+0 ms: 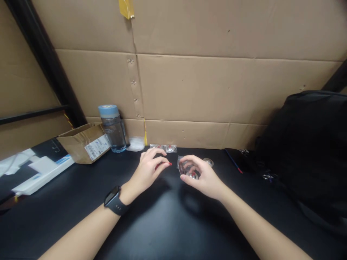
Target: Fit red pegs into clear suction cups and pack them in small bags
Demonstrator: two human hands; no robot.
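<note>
My left hand (151, 166), with a dark watch (114, 196) on its wrist, pinches a small red piece (170, 164) between thumb and fingers; its tip looks like a tiny ring. Opposite it, my right hand (202, 177) curves its thumb and fingers around a clear round disc (182, 167). Partly behind that hand lies a shiny round piece with a red centre (193, 175); whether the hand touches it I cannot tell. Another clear disc (208, 162) rests just beyond the right hand. Past my left hand, clear packets with red-centred round pieces (170, 148) lie by the cardboard wall.
At the left stand a water bottle (114, 131) with a blue lid and an open brown paper box (81, 146). A white power strip (45, 174) lies nearby. A blue-and-red pencil-like stick (233, 160) and a large black bag (306, 151) are on the right.
</note>
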